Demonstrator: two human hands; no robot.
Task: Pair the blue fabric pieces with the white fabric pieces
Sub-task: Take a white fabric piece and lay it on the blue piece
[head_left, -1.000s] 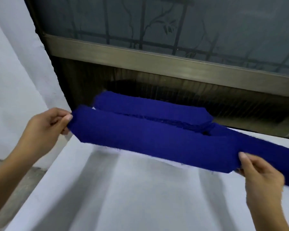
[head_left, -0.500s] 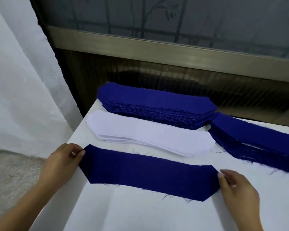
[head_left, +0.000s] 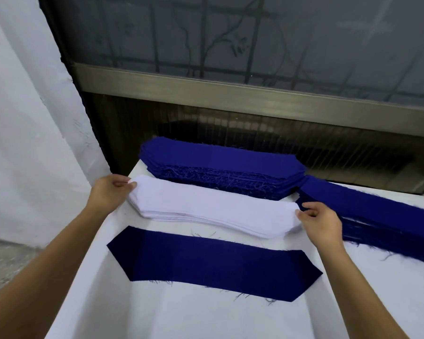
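A single blue fabric piece [head_left: 213, 263] lies flat on the white table [head_left: 206, 319], near me. Behind it sits a stack of white fabric pieces [head_left: 211, 206]. My left hand [head_left: 109, 192] pinches the stack's left tip, thumb on top. At the opposite tip, my right hand [head_left: 321, 222] pinches the top white piece. A thick stack of blue pieces [head_left: 220, 167] sits at the back of the table. Another blue stack [head_left: 377, 216] stretches off to the right.
A dark window frame with a metal sill [head_left: 230, 90] rises right behind the table. A white wall [head_left: 22, 143] stands at the left, with floor [head_left: 5, 263] below the table's left edge.
Both hands laid the blue piece flat on the table, let go of it, and moved back to the ends of the white stack.
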